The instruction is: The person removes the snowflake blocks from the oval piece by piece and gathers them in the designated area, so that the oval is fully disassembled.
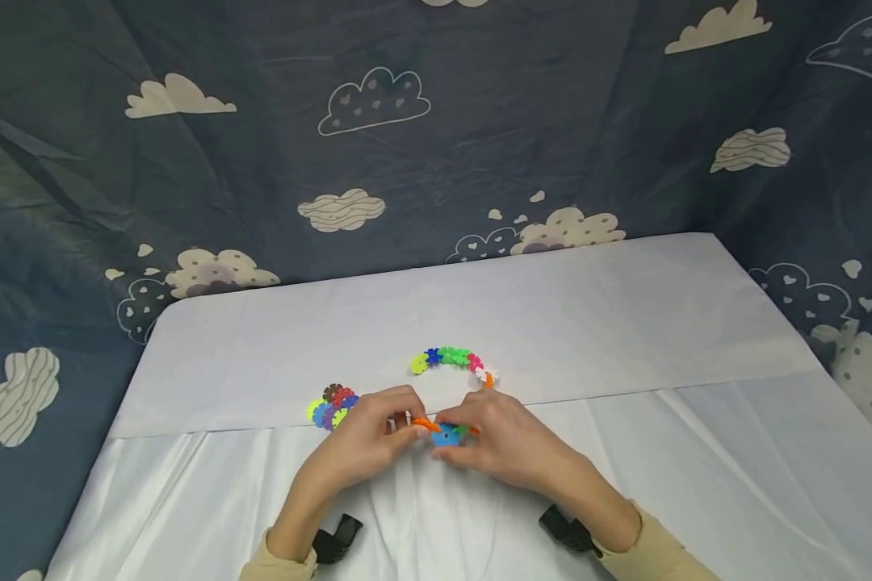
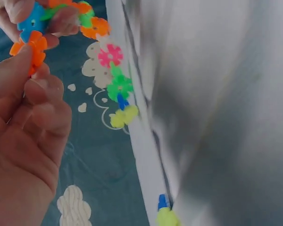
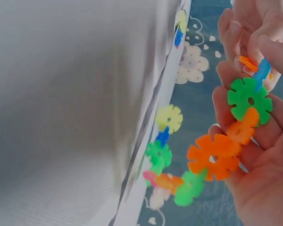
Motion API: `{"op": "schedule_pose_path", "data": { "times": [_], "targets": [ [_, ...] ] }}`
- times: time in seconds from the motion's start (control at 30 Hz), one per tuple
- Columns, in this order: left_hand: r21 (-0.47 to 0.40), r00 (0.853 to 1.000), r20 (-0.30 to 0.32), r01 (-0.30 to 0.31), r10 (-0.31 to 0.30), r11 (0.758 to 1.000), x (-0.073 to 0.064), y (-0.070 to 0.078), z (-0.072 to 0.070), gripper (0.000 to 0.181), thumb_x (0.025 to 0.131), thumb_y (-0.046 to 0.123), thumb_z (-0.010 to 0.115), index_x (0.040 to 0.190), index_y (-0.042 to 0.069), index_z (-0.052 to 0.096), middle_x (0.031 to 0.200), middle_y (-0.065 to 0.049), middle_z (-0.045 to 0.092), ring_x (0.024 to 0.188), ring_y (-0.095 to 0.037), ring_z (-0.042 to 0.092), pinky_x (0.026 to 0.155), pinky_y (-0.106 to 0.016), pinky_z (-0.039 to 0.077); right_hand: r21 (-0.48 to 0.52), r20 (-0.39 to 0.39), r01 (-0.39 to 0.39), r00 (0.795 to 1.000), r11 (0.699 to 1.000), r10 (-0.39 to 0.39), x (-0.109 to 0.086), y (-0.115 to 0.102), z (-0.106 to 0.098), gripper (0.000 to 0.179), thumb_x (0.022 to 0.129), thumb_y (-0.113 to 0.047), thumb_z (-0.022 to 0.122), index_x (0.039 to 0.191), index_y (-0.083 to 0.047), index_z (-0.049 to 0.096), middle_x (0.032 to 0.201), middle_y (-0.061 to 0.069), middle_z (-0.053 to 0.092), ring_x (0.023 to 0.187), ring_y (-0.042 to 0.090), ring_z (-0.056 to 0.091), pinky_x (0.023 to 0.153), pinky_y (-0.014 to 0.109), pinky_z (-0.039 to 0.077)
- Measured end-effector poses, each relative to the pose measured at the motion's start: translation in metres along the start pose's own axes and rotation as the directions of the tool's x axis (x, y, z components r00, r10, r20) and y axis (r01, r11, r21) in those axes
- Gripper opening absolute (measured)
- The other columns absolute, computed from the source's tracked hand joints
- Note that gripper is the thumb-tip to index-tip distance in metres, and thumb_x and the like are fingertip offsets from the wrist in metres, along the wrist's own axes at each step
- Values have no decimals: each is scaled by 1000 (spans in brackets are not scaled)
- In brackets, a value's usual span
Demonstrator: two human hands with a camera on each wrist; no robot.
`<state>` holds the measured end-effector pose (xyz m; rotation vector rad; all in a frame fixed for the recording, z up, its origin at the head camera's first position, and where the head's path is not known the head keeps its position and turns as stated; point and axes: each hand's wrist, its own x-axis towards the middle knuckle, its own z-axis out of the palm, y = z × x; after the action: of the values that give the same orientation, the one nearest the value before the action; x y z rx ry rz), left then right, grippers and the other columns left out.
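Small plastic snowflake discs with notched rims are slotted together into a chain. In the head view my left hand [image 1: 366,432] pinches an orange disc [image 2: 36,47] between thumb and fingers, right at the edge of a blue disc [image 1: 446,436]. That blue disc is held between the thumb and fingers of my right hand [image 1: 512,440]. In the right wrist view a green disc [image 3: 240,98] and orange discs [image 3: 203,157] follow from it across the right palm. Beyond that hand the chain curves over the table through white, pink, green [image 1: 454,356] and dark blue to a yellow end [image 1: 419,365].
A cluster of loose discs [image 1: 327,411] in several colours lies just beyond my left hand. White cloth [image 1: 661,452] covers the table, with a seam running across it. Behind stands a dark curtain [image 1: 516,121] with cloud prints. Black straps [image 1: 339,539] show near both wrists.
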<state>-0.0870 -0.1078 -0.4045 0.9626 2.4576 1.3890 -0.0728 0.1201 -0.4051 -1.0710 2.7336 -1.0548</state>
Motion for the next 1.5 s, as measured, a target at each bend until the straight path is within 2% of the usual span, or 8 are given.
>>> {"op": "schedule_pose_path", "data": {
  "times": [0.2, 0.4, 0.5, 0.7, 0.93, 1.13, 1.33, 1.5],
  "targets": [
    [-62, 999, 24, 44, -42, 997, -1, -6, 1, 9, 90, 11, 72, 84, 15, 67, 82, 11, 59, 72, -12, 54, 60, -27, 44, -31, -16, -22, 1000, 999, 22, 0, -2, 1, 26, 82, -36, 80, 100, -18, 75, 75, -16, 57, 67, 3, 50, 65, 22, 42],
    [-116, 994, 69, -77, 86, 990, -1, -13, -3, 9, 92, 11, 69, 85, 16, 67, 85, 5, 63, 77, -12, 55, 63, -29, 46, 11, 40, -44, 998, 999, 44, -1, -2, 3, 23, 85, -35, 78, 103, -21, 74, 80, -16, 57, 73, 9, 54, 66, 22, 43],
    [-114, 992, 80, -89, 99, 989, -1, -15, -4, 7, 92, 11, 69, 87, 16, 67, 88, 5, 64, 78, -12, 55, 65, -30, 46, 2, 27, -45, 999, 999, 45, -2, -3, 4, 21, 84, -35, 79, 100, -22, 72, 78, -14, 57, 72, 9, 53, 65, 22, 43],
    [-67, 997, 72, -25, 30, 997, 0, -12, -5, 6, 90, 15, 72, 86, 15, 68, 90, 8, 63, 77, -11, 55, 62, -28, 44, -27, -33, -32, 999, 999, 31, -2, -5, 5, 24, 80, -34, 82, 95, -19, 72, 77, -18, 56, 71, 8, 53, 65, 21, 43],
    [-91, 996, 75, -35, 42, 995, -2, -14, -4, 9, 90, 6, 70, 84, 11, 66, 87, 2, 63, 76, -12, 54, 59, -28, 43, -53, -8, -40, 999, 998, 40, -1, -7, 4, 23, 81, -36, 80, 95, -20, 70, 75, -13, 56, 68, 3, 49, 64, 22, 42],
    [-80, 997, 79, -5, 11, 997, -1, -11, -4, 5, 92, 18, 70, 88, 17, 68, 88, 9, 63, 79, -11, 57, 59, -26, 43, -33, -8, -66, 998, 997, 65, -3, -6, 4, 23, 82, -36, 79, 94, -21, 68, 82, -17, 58, 72, 6, 55, 68, 24, 45],
    [-113, 991, 85, 110, -100, 987, -1, -8, -2, 3, 92, 21, 72, 89, 20, 71, 87, 11, 65, 79, -13, 60, 61, -28, 49, 13, 58, -101, 993, 995, 100, -3, -4, 1, 25, 86, -40, 76, 101, -21, 70, 83, -18, 57, 73, 6, 53, 66, 24, 45],
    [-210, 981, 107, 182, -163, 961, 0, -7, 0, 1, 91, 19, 72, 92, 18, 72, 86, -2, 67, 67, -16, 57, 55, -28, 50, 56, 101, -110, 989, 992, 104, -3, -4, -3, 27, 88, -41, 74, 107, -22, 70, 84, -18, 55, 74, 8, 55, 69, 25, 45]
  ]
}}
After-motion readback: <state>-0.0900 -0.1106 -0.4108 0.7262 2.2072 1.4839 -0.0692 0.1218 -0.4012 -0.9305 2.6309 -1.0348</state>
